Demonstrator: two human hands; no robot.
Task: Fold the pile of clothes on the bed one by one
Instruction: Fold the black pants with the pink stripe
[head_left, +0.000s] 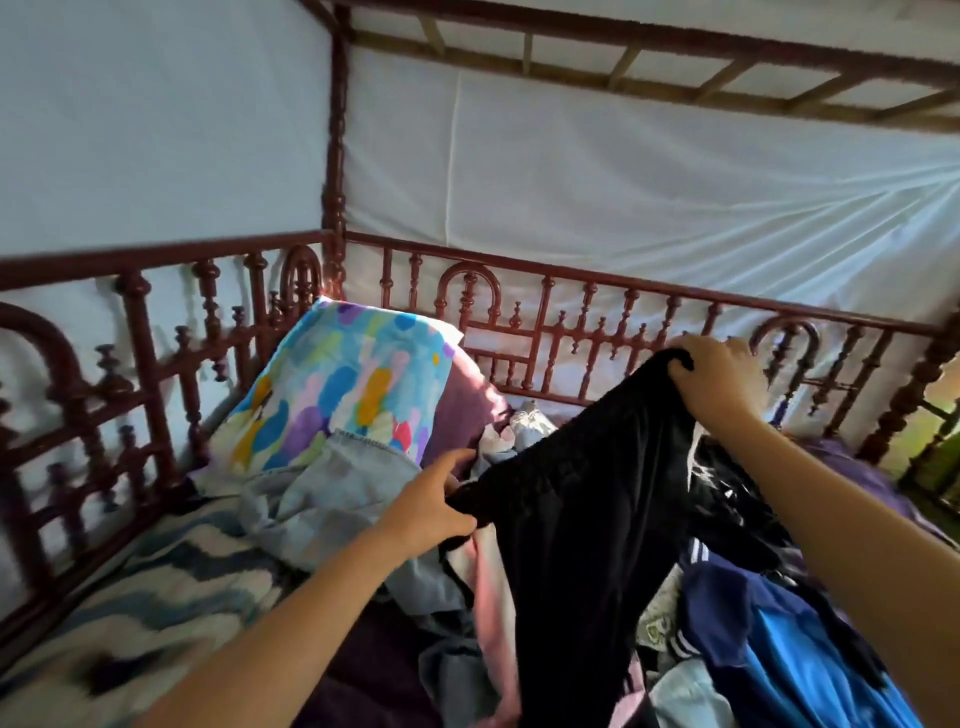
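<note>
A dark red bed rail (156, 332) runs along the left and far sides of the bed, and one blue-and-white striped blanket (156, 587) lies at the left. One pillow (343, 379) with coloured blotches leans against the rail, and one pale blue garment (322, 493) lies crumpled below it. Two bare hands are in view, both holding a single black garment (587, 493). The left hand (431, 506) is low, its arm reaching forward, with thumb and curled fingers (460, 522) pinching one bunched corner. The black garment hangs stretched between the hands above the pile of clothes (670, 608), lifted off the bed. The right hand (722, 384) is raised higher, near the far rail, its fingers closed tightly round the other bunched corner. One bright blue garment (810, 654) lies in the pile at the right.
</note>
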